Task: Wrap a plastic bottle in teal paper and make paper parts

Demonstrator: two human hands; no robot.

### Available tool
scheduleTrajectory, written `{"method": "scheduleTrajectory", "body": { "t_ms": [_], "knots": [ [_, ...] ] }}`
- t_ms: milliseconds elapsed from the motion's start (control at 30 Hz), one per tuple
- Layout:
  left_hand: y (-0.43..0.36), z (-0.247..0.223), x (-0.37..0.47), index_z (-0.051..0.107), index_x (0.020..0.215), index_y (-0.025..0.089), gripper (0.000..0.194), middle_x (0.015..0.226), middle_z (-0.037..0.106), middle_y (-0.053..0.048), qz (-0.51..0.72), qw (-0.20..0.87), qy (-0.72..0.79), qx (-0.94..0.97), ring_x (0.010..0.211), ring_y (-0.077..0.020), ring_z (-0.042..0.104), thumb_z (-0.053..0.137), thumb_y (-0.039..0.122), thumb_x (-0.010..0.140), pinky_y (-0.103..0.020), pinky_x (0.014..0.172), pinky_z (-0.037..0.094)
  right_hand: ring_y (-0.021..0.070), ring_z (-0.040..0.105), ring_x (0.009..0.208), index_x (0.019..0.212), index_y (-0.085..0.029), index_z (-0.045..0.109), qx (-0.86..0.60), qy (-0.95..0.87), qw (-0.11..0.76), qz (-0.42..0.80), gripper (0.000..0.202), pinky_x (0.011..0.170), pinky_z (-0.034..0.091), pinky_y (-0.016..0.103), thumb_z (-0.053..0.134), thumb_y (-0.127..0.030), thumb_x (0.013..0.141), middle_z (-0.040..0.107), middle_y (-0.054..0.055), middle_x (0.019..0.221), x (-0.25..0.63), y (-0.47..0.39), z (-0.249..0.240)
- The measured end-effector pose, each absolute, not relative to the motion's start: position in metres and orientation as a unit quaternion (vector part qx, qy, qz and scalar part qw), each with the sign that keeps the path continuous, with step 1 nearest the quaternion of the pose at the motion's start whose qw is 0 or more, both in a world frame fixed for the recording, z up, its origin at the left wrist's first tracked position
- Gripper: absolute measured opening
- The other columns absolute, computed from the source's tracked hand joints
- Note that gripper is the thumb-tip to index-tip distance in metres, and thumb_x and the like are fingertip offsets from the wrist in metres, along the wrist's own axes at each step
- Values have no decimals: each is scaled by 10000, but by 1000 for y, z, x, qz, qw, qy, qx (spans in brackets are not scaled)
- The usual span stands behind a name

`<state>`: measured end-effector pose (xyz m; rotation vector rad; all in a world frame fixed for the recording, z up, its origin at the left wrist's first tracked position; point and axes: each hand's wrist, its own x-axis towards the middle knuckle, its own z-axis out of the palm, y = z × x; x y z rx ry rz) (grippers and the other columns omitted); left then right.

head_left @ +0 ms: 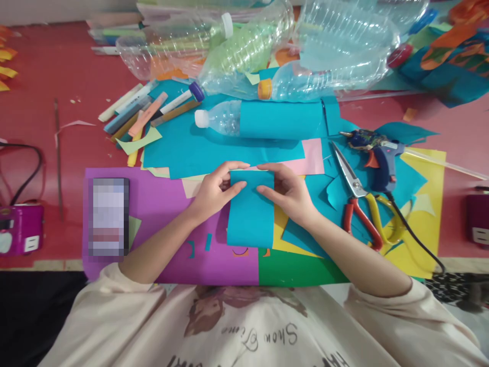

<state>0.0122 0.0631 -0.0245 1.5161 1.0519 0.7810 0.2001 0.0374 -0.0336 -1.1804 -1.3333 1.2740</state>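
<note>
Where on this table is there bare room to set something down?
The red table is mostly bare at the upper left, between the yellow strips and the markers. The purple sheet has a smaller patch between the phone and the left hand. Crowded: bottles across the far middle; scissors and glue gun at right.

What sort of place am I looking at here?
Probably a craft workspace, though whether at home or in a classroom I can't tell: coloured paper, scissors and a glue gun show it.
</note>
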Motion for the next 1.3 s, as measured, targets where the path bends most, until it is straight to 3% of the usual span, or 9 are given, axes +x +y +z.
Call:
{"method": "scheduleTrajectory", "body": {
  "t_ms": [67, 233, 433, 600, 900, 1300],
  "knots": [
    [64, -25, 12, 630, 1037, 247, 223, 537, 445, 61, 331, 536, 439, 641, 436, -77, 376, 636, 358, 843, -225, 418, 287, 190, 624, 984, 1019, -254, 642, -475, -553, 458, 509, 263, 851, 482, 350, 701, -232, 764, 689, 33, 1052, 201, 37, -34],
    [63, -28, 9, 619, 1059, 224, 231, 495, 280, 95, 337, 503, 412, 681, 424, -65, 309, 634, 324, 852, -217, 423, 255, 187, 637, 879, 957, -241, 647, -495, -545, 469, 488, 187, 764, 504, 342, 679, -249, 773, 702, 27, 939, 200, 38, -35],
    [59, -29, 9, 582, 1083, 192, 218, 495, 352, 108, 348, 509, 383, 688, 419, -45, 314, 598, 238, 871, -186, 415, 259, 151, 594, 744, 894, -230, 636, -506, -523, 457, 512, 165, 625, 464, 290, 698, -268, 746, 686, 23, 887, 200, 39, -30],
    [59, -28, 8, 588, 1055, 188, 193, 482, 345, 111, 352, 501, 392, 687, 414, -42, 312, 602, 231, 868, -181, 408, 250, 98, 417, 518, 901, -219, 632, -528, -492, 425, 547, 198, 478, 337, 256, 699, -311, 740, 579, -25, 653, 200, 39, -25],
    [59, -25, 8, 587, 1000, 180, 125, 483, 305, 109, 354, 524, 386, 672, 408, -40, 263, 533, 182, 888, -173, 394, 233, 97, 427, 510, 847, -211, 628, -531, -480, 429, 551, 148, 484, 343, 253, 684, -296, 741, 543, -35, 602, 199, 40, -21],
    [60, -26, 8, 594, 972, 184, 125, 476, 336, 98, 350, 530, 402, 659, 410, -47, 263, 552, 279, 902, -184, 376, 200, 89, 478, 522, 794, -203, 643, -531, -460, 447, 554, 99, 494, 375, 246, 672, -255, 714, 594, -32, 622, 199, 40, -20]
  ]
}}
